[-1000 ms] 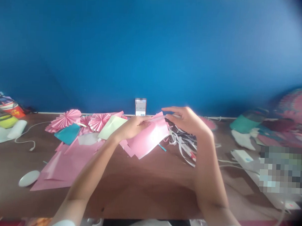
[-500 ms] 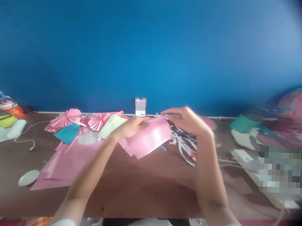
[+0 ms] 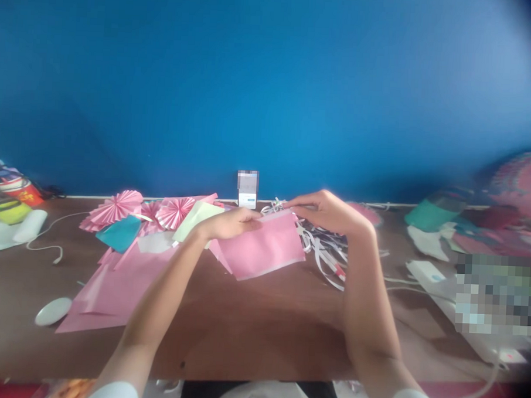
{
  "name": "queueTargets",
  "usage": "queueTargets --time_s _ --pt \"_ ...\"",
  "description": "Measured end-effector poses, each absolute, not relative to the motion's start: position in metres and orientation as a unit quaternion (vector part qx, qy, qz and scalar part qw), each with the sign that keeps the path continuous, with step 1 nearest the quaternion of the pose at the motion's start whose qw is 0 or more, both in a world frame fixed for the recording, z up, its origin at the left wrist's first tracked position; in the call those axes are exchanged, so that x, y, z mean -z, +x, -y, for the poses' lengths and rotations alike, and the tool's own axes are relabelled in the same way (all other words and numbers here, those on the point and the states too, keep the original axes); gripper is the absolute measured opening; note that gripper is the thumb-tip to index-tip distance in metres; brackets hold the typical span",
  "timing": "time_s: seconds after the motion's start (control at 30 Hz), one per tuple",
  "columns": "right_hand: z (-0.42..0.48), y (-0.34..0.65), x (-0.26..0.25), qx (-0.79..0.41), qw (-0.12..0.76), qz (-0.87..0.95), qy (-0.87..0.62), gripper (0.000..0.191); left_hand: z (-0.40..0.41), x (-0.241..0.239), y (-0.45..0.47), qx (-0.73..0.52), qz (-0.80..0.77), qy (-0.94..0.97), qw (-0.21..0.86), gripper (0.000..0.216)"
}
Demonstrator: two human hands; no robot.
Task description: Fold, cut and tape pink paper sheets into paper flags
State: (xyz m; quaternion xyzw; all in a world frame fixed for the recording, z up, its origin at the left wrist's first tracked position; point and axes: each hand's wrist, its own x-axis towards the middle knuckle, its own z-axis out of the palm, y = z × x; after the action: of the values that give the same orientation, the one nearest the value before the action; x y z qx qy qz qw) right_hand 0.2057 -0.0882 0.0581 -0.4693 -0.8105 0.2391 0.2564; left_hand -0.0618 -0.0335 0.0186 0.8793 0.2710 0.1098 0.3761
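Observation:
A folded sheet of pink paper (image 3: 266,246) with pale edges hangs between my hands above the brown table. My left hand (image 3: 231,222) pinches its upper left edge, thumb lying over the paper. At the upper right corner, my right hand (image 3: 326,209) has its fingers closed on the same paper, the index finger stretched along the top edge. White paper strips (image 3: 322,254) lie in a tangle behind and below my right hand. Just left of the held paper are a pale yellow-green sheet (image 3: 196,219) and pink pleated paper fans (image 3: 176,211).
A phone (image 3: 247,192) leans on the blue wall. Larger pink sheets (image 3: 116,286), a teal piece (image 3: 119,234) and a white oval object (image 3: 53,312) lie left. A white power strip (image 3: 445,306) with cables and a teal container (image 3: 429,215) stand right.
The pink paper has flattened and its lower right corner has dropped a little, losing its shine. Both hands keep their hold in nearly the same place.

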Motion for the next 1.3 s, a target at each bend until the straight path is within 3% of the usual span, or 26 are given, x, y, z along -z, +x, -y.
queueTargets --time_s 0.27,0.6,0.93,1.3 --pt "0.085 0.204 -0.056 -0.244 0.239 0.805 -0.485 0.033 0.035 -0.021 -0.061 -0.058 -0.295 0.890 0.341 0.038" --pt "0.083 0.194 -0.056 -0.226 0.226 0.815 -0.483 0.033 0.050 -0.009 -0.028 -0.243 -0.312 0.865 0.309 0.039" --pt "0.076 0.192 -0.048 -0.188 0.181 0.832 -0.490 0.029 0.051 -0.008 -0.028 -0.211 -0.333 0.880 0.267 0.034" --pt "0.080 0.192 -0.050 -0.180 0.238 0.812 -0.501 0.023 0.043 -0.018 -0.044 -0.201 -0.342 0.889 0.228 0.037"
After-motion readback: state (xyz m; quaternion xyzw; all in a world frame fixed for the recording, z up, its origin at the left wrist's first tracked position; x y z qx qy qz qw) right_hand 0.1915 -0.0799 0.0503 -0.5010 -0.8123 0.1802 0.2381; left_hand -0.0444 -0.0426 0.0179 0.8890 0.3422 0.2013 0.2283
